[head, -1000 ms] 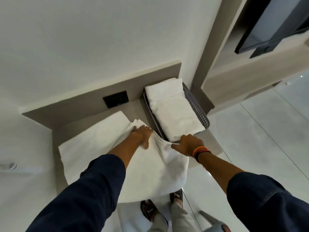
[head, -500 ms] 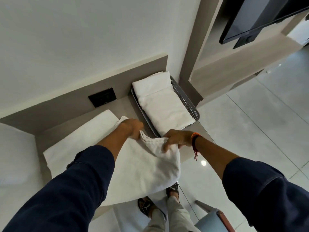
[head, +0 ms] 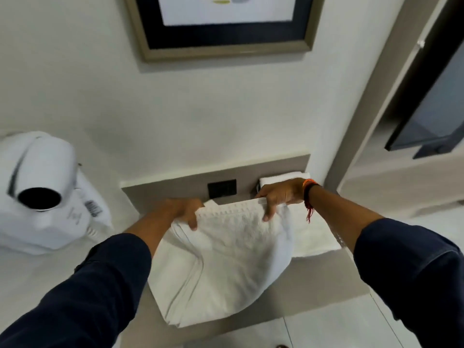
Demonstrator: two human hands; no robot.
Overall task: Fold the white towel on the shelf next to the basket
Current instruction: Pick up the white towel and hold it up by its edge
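Note:
The white towel (head: 226,254) is lifted off the grey-brown shelf (head: 308,287) and hangs in a sagging fold between both hands. My left hand (head: 183,209) pinches its upper left corner. My right hand (head: 281,194), with an orange and black wristband, grips the upper right edge. Behind my right hand lies the basket, mostly hidden; only the folded white towels (head: 311,237) in it show.
A white wall-mounted hair dryer (head: 47,192) hangs at the left. A black socket plate (head: 222,188) sits in the shelf's back panel. A framed picture (head: 226,23) is on the wall above. A dark screen (head: 431,116) is at the right.
Both hands have raised the towel's top edge off the shelf and spread it wider. The camera has tilted up, bringing the picture and hair dryer into view.

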